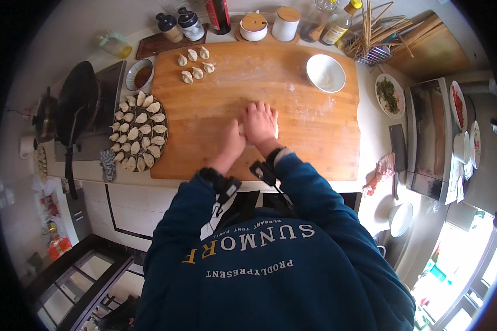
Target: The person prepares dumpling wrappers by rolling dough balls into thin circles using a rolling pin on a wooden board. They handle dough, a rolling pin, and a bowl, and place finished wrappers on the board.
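A pale lump of dough (276, 130) lies on the floured wooden board (204, 121), mostly hidden beneath my hands. My right hand (259, 122) presses down on it, its fingers curled over the far side. Close against it on the left, my left hand (232, 141) is closed at the dough's edge, where a bit of white shows. Several folded dumplings (192, 55) sit at the board's far left. More dumplings (141, 118) fill a round dark tray (163, 144) overlapping the board's left edge.
A white bowl (326, 73) stands at the board's far right. Jars (286, 25), bottles and a chopstick basket (373, 54) line the back. To the right are a plate of chopped greens (390, 95), a cleaver (397, 148) and raw meat (382, 172). A wok (78, 105) is left.
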Motion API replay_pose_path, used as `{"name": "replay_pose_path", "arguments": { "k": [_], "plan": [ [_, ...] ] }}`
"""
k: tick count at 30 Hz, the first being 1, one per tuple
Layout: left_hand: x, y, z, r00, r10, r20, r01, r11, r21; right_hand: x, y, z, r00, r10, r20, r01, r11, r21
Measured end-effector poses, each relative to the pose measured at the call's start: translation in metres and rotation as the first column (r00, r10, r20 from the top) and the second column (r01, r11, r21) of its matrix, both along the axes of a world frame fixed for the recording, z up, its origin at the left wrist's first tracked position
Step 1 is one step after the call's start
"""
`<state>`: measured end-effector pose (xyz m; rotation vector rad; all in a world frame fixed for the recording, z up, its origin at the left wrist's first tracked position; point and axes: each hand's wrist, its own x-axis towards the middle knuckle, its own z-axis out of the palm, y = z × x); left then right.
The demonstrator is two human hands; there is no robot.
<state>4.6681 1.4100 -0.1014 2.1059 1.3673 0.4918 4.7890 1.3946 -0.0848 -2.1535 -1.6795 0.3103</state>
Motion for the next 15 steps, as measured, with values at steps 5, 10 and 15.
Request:
{"name": "replay_pose_path", "arguments": {
  "k": [5,10,15],
  "plan": [
    [0.013,-0.027,0.051,0.971,-0.239,0.021,0.226,0.940,0.257,0.025,0.001,0.022,0.640,-0.028,-0.768,0.259,0.949,0.181],
    [0.017,-0.049,0.038,0.992,-0.105,0.073,0.109,0.992,-0.056,0.036,-0.046,0.006,0.984,0.167,0.056,-0.176,0.943,0.283],
    [0.045,0.000,-0.005,0.996,-0.080,-0.034,0.075,0.990,-0.119,0.052,-0.003,-0.023,0.995,0.075,0.063,-0.092,0.942,0.324]
  ]
}}
